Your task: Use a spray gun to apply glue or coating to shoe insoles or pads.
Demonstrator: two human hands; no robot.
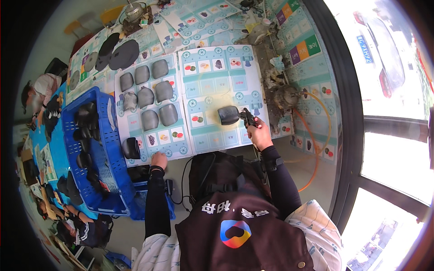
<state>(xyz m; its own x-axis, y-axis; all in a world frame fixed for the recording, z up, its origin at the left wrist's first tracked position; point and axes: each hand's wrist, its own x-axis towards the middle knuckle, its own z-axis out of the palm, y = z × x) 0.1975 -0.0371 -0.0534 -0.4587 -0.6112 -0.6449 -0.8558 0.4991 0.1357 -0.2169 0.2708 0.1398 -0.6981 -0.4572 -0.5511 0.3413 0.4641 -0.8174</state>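
Observation:
My right hand (258,133) is wrapped round a small black spray gun (247,117), whose front end points left. Right beside the gun's nozzle a dark grey, rounded leather-like piece (228,115) lies alone on the right-hand patterned board (217,92). At the front edge of the left-hand board rests my left hand (159,160), fingers curled in, with nothing visible in it. Close to it sits a black, folded-looking piece (131,148). Several similar grey pieces (145,96) are laid out in rows farther back on that board.
A blue plastic crate (108,149) holding dark pieces stands left of the table. Orange hose (313,167) loops along the right wall. Flat black pieces (124,54) lie at the back left. A metal kettle-like pot (132,12) stands behind. Other people (45,86) work at the far left.

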